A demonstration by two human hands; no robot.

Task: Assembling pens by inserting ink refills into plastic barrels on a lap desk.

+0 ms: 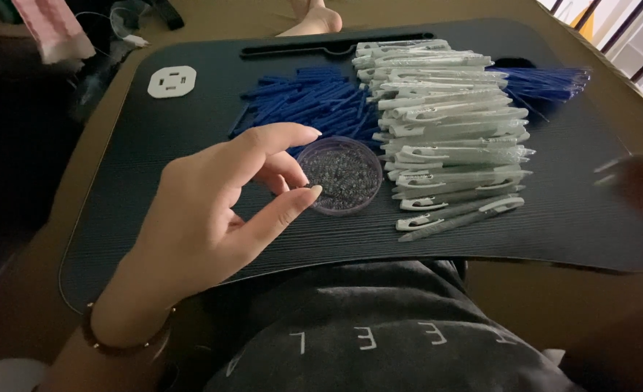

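Observation:
My left hand [220, 210] hovers over the black lap tray [118, 189], fingers apart and empty, its fingertips just beside a small round clear dish [341, 176] filled with tiny metal springs. Right of the dish lies a stack of white pen barrels [452, 123]. Behind the dish is a pile of blue pen parts [307, 101], and thin blue refills [546, 81] lie at the far right. My right hand [637, 185] is a dark blur at the right edge, seemingly with something pale in its fingers; what it is cannot be told.
A white flat plastic piece [171, 81] lies at the tray's back left. A long slot [336, 48] runs along the tray's far edge. A bare foot [314, 18] shows beyond it. A pink cloth [53, 29] sits at the top left.

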